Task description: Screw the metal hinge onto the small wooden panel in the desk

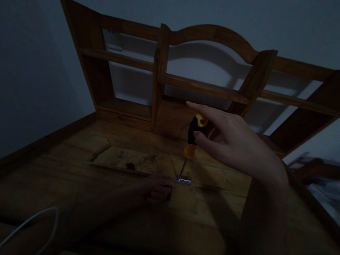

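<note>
A screwdriver (192,135) with a black and yellow handle stands nearly upright, its tip down at a small silver metal hinge-like plate (185,180) on the wooden surface. My right hand (227,137) is on the handle, thumb on the near side, one finger stretched past the top and the other fingers mostly hidden. Low beside the plate, my left hand (160,187) is closed, with its thumb and forefinger pinched at the screwdriver's tip. Whatever lies between those fingertips is too small and dark to make out.
A wooden shelf unit (204,86) rises behind the desktop (66,163) against the wall. Left of the plate is a shallow rectangular recess (133,160) with rough, stained wood. A white cable (54,223) loops at the lower left. The light is dim.
</note>
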`<state>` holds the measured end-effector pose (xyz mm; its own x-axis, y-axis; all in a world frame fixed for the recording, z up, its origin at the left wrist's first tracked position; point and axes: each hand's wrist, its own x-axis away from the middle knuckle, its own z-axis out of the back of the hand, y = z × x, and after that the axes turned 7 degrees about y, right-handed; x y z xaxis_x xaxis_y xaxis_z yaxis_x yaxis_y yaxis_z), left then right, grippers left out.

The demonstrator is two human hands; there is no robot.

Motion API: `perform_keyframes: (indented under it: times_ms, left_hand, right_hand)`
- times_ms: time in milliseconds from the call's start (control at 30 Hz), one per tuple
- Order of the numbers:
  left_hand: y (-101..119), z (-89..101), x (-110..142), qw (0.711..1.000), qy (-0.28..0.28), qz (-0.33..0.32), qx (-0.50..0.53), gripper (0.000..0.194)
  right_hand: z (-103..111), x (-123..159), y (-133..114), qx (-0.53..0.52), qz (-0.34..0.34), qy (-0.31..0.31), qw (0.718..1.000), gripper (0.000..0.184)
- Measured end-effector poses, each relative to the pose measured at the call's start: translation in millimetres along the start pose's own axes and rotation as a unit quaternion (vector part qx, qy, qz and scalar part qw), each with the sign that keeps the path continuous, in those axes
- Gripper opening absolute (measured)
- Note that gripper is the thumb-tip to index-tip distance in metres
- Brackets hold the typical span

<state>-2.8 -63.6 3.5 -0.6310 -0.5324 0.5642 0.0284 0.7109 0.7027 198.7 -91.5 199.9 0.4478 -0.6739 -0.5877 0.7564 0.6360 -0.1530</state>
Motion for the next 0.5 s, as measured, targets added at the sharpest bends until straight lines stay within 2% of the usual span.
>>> perform_keyframes:
  times_ms: [233, 367, 500]
  left_hand:
    - [-2.9, 2.9, -5.1, 1.0, -0.006, 0.014, 0.019, 0.025]
    - [-3.0, 4.2, -4.2, 0.999, -0.016, -0.005, 0.03, 0.019]
    - [-4.4, 8.3, -8.2, 0.999, -0.028, 0.018, 0.025, 0.018]
  right_hand:
    - [-5.9, -1.5, 4.9, 0.009, 0.015, 0.022, 1.0, 0.051]
    - [-7.2, -3.2, 3.6, 0.016, 0.013, 0.021, 1.0, 0.053]
    - [-8.5, -4.7, 3.2, 0.01, 0.015, 0.025, 1.0, 0.05]
